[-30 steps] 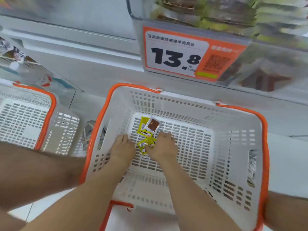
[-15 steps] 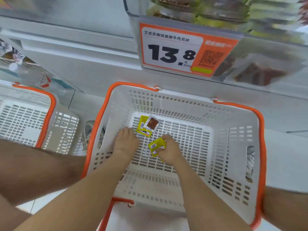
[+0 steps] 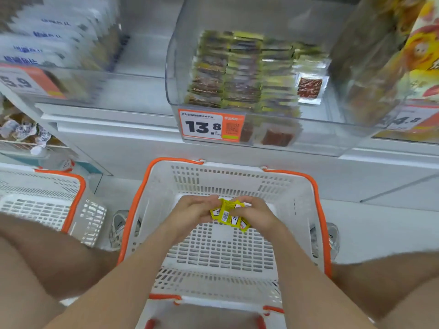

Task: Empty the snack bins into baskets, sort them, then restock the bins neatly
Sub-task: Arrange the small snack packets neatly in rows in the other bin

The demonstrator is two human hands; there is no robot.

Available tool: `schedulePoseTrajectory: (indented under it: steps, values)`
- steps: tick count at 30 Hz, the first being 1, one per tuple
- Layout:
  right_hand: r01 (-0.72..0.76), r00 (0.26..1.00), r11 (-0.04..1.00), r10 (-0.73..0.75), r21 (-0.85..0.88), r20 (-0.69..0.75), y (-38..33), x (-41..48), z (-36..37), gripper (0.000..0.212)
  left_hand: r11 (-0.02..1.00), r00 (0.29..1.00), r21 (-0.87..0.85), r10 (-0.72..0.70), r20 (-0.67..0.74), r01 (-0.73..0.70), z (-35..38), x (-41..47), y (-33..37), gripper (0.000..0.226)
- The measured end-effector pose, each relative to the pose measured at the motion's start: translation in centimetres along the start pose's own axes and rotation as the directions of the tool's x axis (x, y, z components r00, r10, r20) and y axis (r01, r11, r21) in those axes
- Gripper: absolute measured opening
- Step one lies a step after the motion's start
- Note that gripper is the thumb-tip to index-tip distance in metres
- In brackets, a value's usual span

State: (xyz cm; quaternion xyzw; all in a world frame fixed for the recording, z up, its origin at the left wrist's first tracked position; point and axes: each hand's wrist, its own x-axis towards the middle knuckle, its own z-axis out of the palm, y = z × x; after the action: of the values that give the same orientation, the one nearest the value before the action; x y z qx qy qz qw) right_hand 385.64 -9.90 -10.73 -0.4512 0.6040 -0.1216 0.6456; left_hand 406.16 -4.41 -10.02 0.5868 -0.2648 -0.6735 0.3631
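– Now both hands are up off the basket (image 3: 213, 179) floor. Left hand (image 3: 194, 211) and right hand (image 3: 257, 214) meet over the middle, each curled onto the same small bundle of yellow packets (image 3: 228, 214).
– Change vs a second ago?
– Then the packets lay loose on the floor grid, with both hands down among them. Half a second ago the right hand had one pinched and two were still lying by the left. Now they are collected and in the air. The grid that shows carries no packet; the patch under the hands is hidden.
– Count?
– Overlapping, so cannot tell exactly.
– Target?
– Bin (image 3: 242, 74), clear-walled, above and behind the basket, with the 13.8 price tag (image 3: 202, 127) on its front. The view has tilted up, so its inside shows: rows of similar yellow-green packets on edge, and one red-windowed packet at the right end. Blurred, though.
– Task state?
– Judgement: looks like the last handful from this basket, so the restock of this bin is nearly closed. Likely next: lift the bundle and slot it into a row. It needs squaring first, since the packets are fanned at angles. Risk: a slick packet slipping out of the two-hand pinch on the way up.
– Other basket?
– Second basket (image 3: 42, 203) stands just to the left, untouched by either hand.
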Motion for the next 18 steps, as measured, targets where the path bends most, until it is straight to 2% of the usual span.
schedulePoseTrajectory:
  steps: [3,4,7,9,11,13,15,16,18]
  values:
    - [0.042,0.998,0.998,-0.039,0.048,-0.053,-1.1,-1.2,-0.7,0.023,0.989,0.992,0.139,0.071,-0.105,-0.056,-0.1,-0.6,0.7,0.042]
    - [0.051,0.996,0.996,-0.046,0.077,-0.074,-1.4,-1.5,-0.8,0.024,0.990,0.991,0.127,0.074,-0.112,-0.059,0.1,-0.9,1.2,0.041]
    - [0.088,0.992,0.990,-0.077,0.108,-0.103,-1.9,-2.7,-0.8,0.031,0.997,0.997,-0.011,0.070,-0.026,-0.070,0.8,-1.7,2.2,0.029]
    - [0.115,0.989,0.990,-0.107,0.080,-0.102,-2.1,-3.3,-0.4,0.039,0.991,0.999,-0.132,0.033,0.033,-0.029,1.5,-2.3,2.7,0.023]
    - [0.147,0.984,0.988,-0.142,0.039,-0.105,-2.2,-3.7,-0.1,0.043,0.988,0.999,-0.153,0.030,0.037,-0.024,1.8,-2.6,2.8,0.023]
    - [0.163,0.985,0.986,-0.160,0.046,-0.059,-2.6,-4.1,-0.2,0.036,0.997,0.998,-0.050,0.049,-0.039,-0.051,2.0,-2.7,2.9,0.024]
    - [0.132,0.990,0.982,-0.136,0.134,0.022,-3.2,-4.5,-0.4,0.018,0.997,0.986,0.005,0.076,-0.152,-0.076,2.1,-2.7,2.9,0.020]
    - [0.120,0.992,0.979,-0.125,0.167,0.019,-3.5,-4.7,-0.5,0.016,0.996,0.975,-0.001,0.085,-0.203,-0.087,2.2,-2.7,3.0,0.018]
    - [0.136,0.988,0.972,-0.119,0.194,-0.097,-3.8,-4.8,-0.7,0.018,0.995,0.959,-0.018,0.093,-0.266,-0.102,2.1,-2.6,3.0,0.014]
